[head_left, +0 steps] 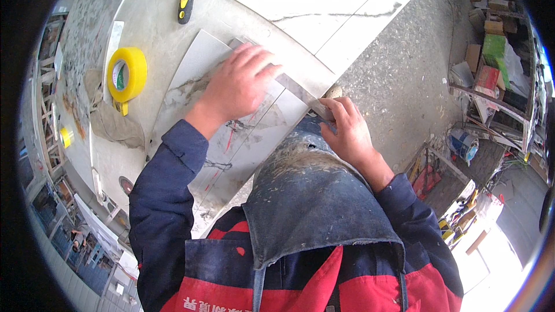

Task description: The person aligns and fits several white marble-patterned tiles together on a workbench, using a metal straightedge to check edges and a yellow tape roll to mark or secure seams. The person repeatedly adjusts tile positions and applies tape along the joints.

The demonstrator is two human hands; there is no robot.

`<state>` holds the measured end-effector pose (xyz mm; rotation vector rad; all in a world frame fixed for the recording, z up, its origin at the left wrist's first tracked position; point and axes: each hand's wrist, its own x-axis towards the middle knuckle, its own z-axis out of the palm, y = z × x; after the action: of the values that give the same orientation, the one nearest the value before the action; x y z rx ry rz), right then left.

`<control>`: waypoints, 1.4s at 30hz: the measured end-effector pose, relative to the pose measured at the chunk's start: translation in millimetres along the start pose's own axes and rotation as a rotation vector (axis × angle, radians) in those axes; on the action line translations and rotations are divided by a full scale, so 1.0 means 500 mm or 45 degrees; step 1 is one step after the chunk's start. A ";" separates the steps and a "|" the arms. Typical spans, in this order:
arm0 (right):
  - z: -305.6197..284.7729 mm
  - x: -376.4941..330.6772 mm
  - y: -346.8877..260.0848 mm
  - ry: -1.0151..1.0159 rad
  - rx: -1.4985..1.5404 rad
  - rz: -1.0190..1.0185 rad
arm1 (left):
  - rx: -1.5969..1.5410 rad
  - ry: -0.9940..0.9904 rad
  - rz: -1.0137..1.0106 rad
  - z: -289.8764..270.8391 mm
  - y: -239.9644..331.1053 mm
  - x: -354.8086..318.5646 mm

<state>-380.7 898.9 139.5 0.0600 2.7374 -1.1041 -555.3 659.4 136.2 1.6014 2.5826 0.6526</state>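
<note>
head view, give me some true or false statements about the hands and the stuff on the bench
1. The left hand lies flat on a marbled tile. True.
2. The right hand holds a hammer. False: it pinches the end of a grey metal straightedge.
3. A roll of yellow tape sits left of the tile. True.
4. The yellow-handled tool is in the left hand. False: it lies untouched at the far end of the bench.
5. The person wears a dusty apron. True.

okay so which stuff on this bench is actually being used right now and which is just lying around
In use: left hand flat on the grey marbled tile; right hand gripping the flat metal straightedge.

Lying about: yellow tape roll, yellow-and-black handled tool, crumpled grey cloth.
</note>
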 end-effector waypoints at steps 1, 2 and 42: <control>0.000 0.000 -0.002 0.002 -0.003 -0.006 | -0.031 0.007 0.009 0.018 0.003 -0.003; -0.001 0.000 -0.002 -0.004 0.000 0.004 | -0.065 0.013 0.022 0.029 0.005 -0.001; -0.005 -0.028 0.021 0.048 0.129 0.138 | 0.120 0.321 -0.177 0.052 0.000 0.009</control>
<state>-366.1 908.5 136.7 0.2432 2.6736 -1.2217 -550.9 671.7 113.4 1.4285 2.9137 0.7781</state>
